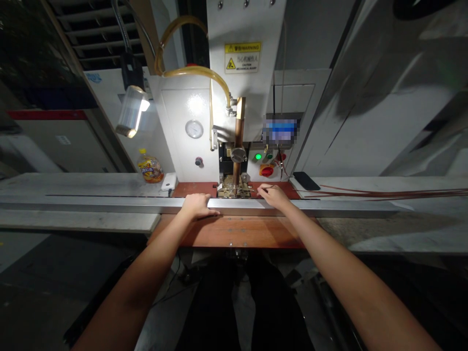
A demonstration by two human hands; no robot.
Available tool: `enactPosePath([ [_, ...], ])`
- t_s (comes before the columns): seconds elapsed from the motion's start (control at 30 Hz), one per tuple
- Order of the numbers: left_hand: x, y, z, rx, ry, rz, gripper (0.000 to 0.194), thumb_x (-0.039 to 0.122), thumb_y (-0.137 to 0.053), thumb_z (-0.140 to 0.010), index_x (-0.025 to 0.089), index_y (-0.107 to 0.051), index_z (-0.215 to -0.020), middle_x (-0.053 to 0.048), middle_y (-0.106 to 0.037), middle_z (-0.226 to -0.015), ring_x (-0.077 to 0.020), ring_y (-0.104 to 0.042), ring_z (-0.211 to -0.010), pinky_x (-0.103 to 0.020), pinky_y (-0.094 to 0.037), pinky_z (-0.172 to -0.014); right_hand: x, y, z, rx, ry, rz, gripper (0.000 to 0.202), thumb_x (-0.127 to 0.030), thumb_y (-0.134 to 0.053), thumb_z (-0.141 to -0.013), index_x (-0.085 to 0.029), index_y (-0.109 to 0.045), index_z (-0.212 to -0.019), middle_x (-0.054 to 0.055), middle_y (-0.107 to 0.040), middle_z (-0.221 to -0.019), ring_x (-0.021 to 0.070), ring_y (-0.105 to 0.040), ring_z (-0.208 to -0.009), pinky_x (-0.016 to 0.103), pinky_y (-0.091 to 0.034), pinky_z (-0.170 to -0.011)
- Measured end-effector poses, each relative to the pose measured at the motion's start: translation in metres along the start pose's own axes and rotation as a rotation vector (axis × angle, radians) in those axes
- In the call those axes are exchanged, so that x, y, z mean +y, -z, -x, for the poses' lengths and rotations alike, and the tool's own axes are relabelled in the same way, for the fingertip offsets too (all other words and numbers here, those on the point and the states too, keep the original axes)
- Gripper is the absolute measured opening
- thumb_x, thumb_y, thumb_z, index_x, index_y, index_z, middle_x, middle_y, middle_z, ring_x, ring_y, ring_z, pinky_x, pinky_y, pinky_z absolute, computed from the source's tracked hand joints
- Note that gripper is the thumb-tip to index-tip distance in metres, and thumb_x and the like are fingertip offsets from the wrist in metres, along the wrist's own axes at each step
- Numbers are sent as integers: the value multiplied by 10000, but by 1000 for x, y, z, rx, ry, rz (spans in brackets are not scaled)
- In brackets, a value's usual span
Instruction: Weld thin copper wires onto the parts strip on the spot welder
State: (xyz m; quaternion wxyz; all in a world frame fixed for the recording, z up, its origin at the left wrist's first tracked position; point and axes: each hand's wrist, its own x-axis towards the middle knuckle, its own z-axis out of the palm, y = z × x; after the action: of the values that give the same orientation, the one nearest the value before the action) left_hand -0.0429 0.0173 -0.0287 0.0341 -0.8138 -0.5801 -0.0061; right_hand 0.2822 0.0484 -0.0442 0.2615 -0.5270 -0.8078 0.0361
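Flanking the copper rod point(238, 134), the left hand point(196, 205) is clasping a metal bar point(241, 205) while the right hand point(273, 196) is pinching, contents unclear, perhaps risking crushing if straying underneath.

Trousers point(274, 304) are black, and forearms point(325, 243) (like the hands point(196, 204)) bare.

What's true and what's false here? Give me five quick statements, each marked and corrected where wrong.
1. The left grip rests on the long metal bar. True.
2. The right grip is touching the bottle. False: the right grip is right of the upright copper-coloured rod.
3. A green light glows on the machine front. True.
4. The lamp is switched off. False: the lamp is lit.
5. A dark phone lies right of the right grip. True.
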Motion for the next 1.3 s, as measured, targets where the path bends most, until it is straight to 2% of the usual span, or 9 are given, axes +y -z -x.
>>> enactPosePath([
  [0.33, 2, 2, 2, -6, 7, -10, 820, 892, -437, -594, 240, -628, -1054, -122, -696, -1070, -343, -625, -1008, -398, -445, -824, -21, -12, -6, -10, -31, 79, 297, -371, -401, -921, -282, -680, -873, 9, -738, -845, 178, -641, -796, 243, -380, -676],
  [0.6, 3, 3, 2, -28, 23, -27, 844, 888, -435, -600, 233, -613, -1102, -126, -687, -1093, -340, -615, -1029, -393, -436, -848, -39, -14, -10, -99, -54, 119, 336, -395, -368, -932, -273, -681, -927, 24, -737, -927, 187, -646, -845, 243, -389, -726],
  [0.7, 3, 1, 2, -29, 31, -29, 840, 893, -436, -593, 234, -617, -1081, -125, -688, -1088, -335, -615, -1030, -386, -432, -855, -39, -16, -10, -107, -52, 76, 326, -383, -372, -930, -265, -677, -935, 26, -737, -934, 184, -646, -877, 239, -395, -754],
  [0.9, 1, -1, 1, -27, 22, -28, 857, 904, -413, -593, 237, -613, -1092, -123, -686, -1097, -341, -616, -1026, -399, -437, -854, -34, -16, -8, -77, -35, -70, 308, -357, -391, -920, -247, -665, -831, 16, -738, -888, 164, -649, -856, 229, -409, -752],
  [1.13, 0, -2, 0, -15, 23, -14, 852, 905, -427, -584, 232, -617, -1072, -122, -688, -1079, -333, -621, -1010, -389, -437, -849, -33, -17, -8, -51, -31, -64, 319, -360, -384, -918, -245, -667, -828, 20, -737, -881, 164, -647, -863, 225, -406, -756],
  [1.3, -1, -4, 0, -3, 19, -3, 836, 901, -434, -586, 231, -619, -1049, -122, -690, -1065, -330, -626, -996, -387, -439, -832, -34, -21, -7, -72, -35, 40, 324, -376, -383, -925, -257, -684, -900, 26, -734, -944, 171, -636, -917, 222, -396, -783],
])
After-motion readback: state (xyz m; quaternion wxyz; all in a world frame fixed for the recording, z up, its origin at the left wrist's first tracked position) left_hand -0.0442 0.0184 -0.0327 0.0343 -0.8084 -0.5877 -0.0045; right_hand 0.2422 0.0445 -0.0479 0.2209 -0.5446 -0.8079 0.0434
